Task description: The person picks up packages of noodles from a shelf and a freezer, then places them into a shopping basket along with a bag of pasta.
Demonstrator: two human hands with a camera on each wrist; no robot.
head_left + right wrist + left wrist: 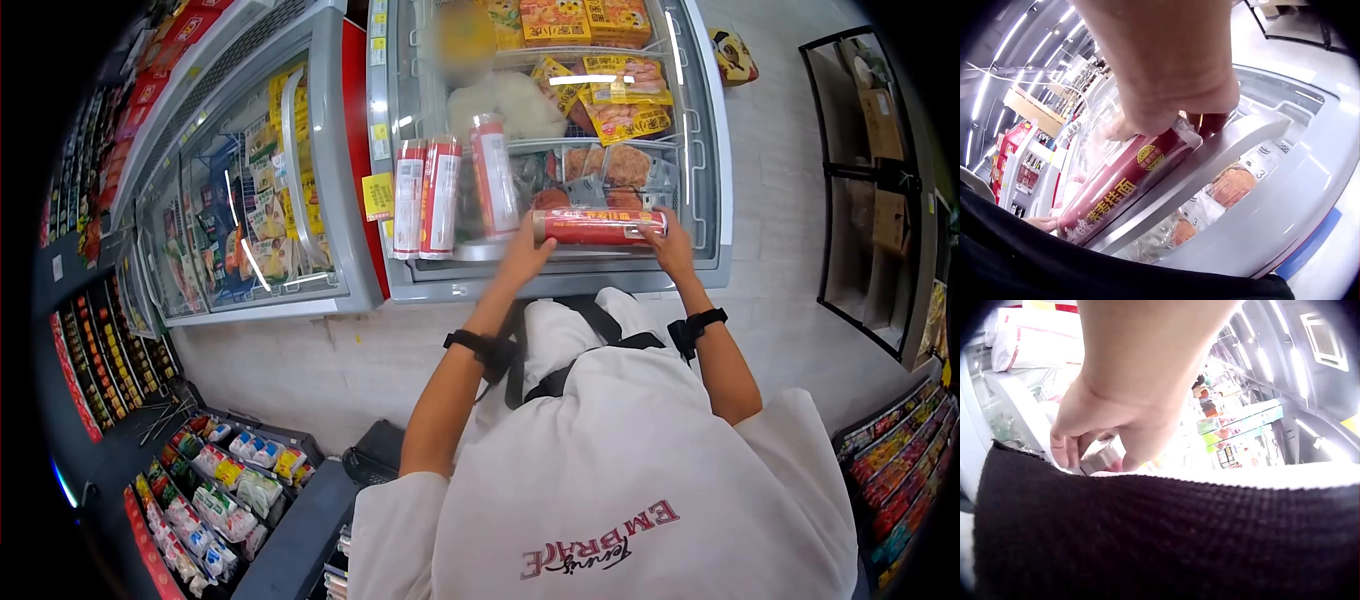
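Note:
A red tube-shaped pack of dried noodles (600, 226) lies sideways over the front edge of a glass-topped chest freezer (520, 283). My left hand (525, 258) holds its left end between thumb and fingers. At the other end, my right hand (675, 250) grips the pack. Yellow lettering on the red wrapper (1124, 178) shows in the right wrist view, with the left fingertips (1043, 223) at the far end. In the left wrist view, the left hand (1119, 422) curls around the pack's pale end (1102, 460). Three similar noodle packs (440, 198) lie on the glass to the left.
Under the glass are yellow bags (625, 95) and bagged round orange-brown food (628, 165). A second freezer (240, 220) stands at left, a yellow price tag (378, 196) between them. Black-framed shelving (870, 190) stands at right, and a yellow package (733, 57) is on the floor.

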